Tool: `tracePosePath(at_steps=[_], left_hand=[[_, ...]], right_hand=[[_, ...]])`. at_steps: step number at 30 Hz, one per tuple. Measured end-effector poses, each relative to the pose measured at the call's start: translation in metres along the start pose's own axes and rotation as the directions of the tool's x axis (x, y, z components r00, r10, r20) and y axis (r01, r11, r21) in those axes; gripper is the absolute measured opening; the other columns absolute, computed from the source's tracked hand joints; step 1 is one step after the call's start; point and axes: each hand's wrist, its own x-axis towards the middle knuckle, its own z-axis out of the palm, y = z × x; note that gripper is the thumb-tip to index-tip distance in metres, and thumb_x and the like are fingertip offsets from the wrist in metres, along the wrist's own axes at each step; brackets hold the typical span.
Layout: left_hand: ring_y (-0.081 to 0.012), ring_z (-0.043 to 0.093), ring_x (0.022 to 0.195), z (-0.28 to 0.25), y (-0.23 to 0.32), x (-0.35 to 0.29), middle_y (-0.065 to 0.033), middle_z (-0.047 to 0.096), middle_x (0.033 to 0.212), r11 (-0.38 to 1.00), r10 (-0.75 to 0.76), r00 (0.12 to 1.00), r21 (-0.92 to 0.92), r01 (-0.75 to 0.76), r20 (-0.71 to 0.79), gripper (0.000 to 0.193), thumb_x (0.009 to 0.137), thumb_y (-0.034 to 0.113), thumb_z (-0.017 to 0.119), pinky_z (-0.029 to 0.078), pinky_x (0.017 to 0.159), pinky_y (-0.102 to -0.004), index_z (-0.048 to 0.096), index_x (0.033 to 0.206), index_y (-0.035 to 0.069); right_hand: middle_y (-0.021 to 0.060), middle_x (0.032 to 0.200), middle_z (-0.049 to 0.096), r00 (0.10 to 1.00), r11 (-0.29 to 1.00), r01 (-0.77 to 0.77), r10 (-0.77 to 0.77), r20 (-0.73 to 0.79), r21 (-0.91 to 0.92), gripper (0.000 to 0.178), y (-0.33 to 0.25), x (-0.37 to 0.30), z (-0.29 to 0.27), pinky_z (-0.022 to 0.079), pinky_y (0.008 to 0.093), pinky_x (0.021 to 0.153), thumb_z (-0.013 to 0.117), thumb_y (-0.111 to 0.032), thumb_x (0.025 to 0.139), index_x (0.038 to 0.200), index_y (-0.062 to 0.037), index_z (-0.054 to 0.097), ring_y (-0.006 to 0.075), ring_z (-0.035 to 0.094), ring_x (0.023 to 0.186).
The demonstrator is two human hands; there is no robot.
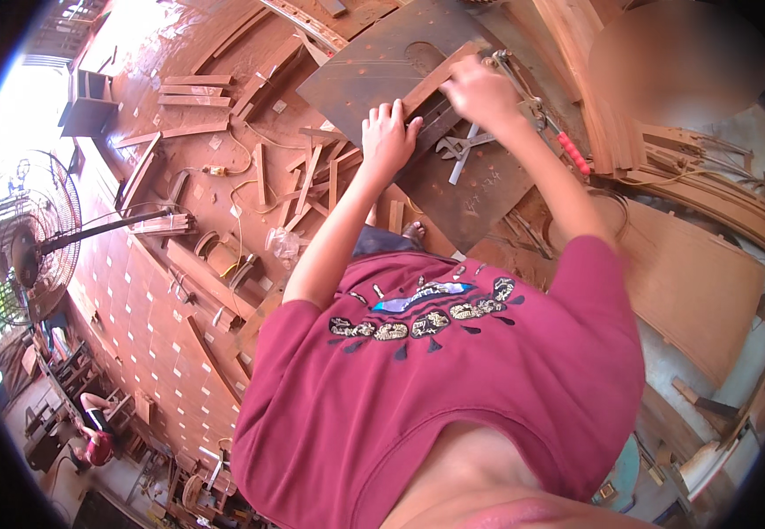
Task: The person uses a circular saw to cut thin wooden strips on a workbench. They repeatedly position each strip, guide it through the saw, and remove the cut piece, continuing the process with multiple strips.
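Observation:
A narrow reddish-brown wooden strip (pixel 435 79) lies across the dark metal tabletop (pixel 356 84) of a work machine, beside a dark straight bar (pixel 435 123). My left hand (pixel 388 137) rests at the strip's near end, its fingers stretched out and its thumb apart. Farther along, my right hand (pixel 481 90) is closed over the strip; its fingertips are partly hidden and slightly blurred. An adjustable wrench (pixel 463 145) lies on the metal top below my right hand. To the right of that hand are a metal clamp-like fitting (pixel 523 93) and a red handle (pixel 574 153).
Loose wooden strips (pixel 195 91) and offcuts (pixel 310 176) litter the floor at left, with a yellow cord (pixel 239 198) among them. A large fan (pixel 29 238) stands far left. Long boards (pixel 616 132) and a brown panel (pixel 691 282) are on the right. Another person (pixel 97 441) sits lower left.

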Motion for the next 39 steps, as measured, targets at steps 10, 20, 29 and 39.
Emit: tracePosePath(at_steps=[10,20,29,39], left_hand=[[-0.0368,0.057,0.117,0.033,0.012,0.016,-0.0180,0.062,0.119,0.999,0.042,0.999,0.002,-0.042,-0.002,0.072,0.095,0.064,0.058,0.044,0.097,-0.0497,0.059,0.126,-0.001],[-0.0356,0.057,0.115,0.035,0.025,0.013,-0.0186,0.061,0.116,0.989,0.114,0.993,0.095,-0.111,-0.026,0.088,0.086,0.072,0.065,0.046,0.094,-0.0479,0.057,0.128,-0.005],[-0.0339,0.059,0.114,0.043,0.032,0.012,-0.0168,0.061,0.119,0.980,0.112,0.994,0.166,-0.107,-0.017,0.090,0.086,0.071,0.065,0.047,0.095,-0.0474,0.055,0.131,-0.006],[-0.0330,0.058,0.115,0.044,0.029,0.012,-0.0159,0.061,0.120,0.963,0.163,0.987,0.218,-0.161,0.009,0.080,0.092,0.066,0.062,0.046,0.093,-0.0453,0.055,0.132,-0.004]], right_hand=[[0.0286,0.097,0.073,0.619,0.595,-0.785,0.754,0.220,0.171,0.081,0.127,-0.174,0.003,0.055,0.0532,0.089,0.038,-0.074,0.100,0.096,-0.0039,0.079,0.0459,0.070,0.101],[0.0310,0.070,0.067,0.597,0.649,-0.730,0.759,-0.260,0.215,0.066,0.135,-0.188,0.081,0.057,0.0571,0.073,0.039,-0.039,0.104,0.067,0.0055,0.071,0.0489,0.071,0.072],[0.0262,0.110,0.074,0.571,0.606,-0.794,0.773,0.276,-0.056,0.066,0.147,-0.157,-0.035,0.053,0.0553,0.096,0.033,-0.049,0.099,0.106,-0.0001,0.078,0.0445,0.071,0.106],[0.0216,0.104,0.076,0.658,0.728,-0.629,0.685,0.312,-0.274,0.047,0.132,-0.126,-0.088,0.056,0.0528,0.083,0.046,-0.038,0.097,0.096,-0.0063,0.081,0.0400,0.074,0.098]])
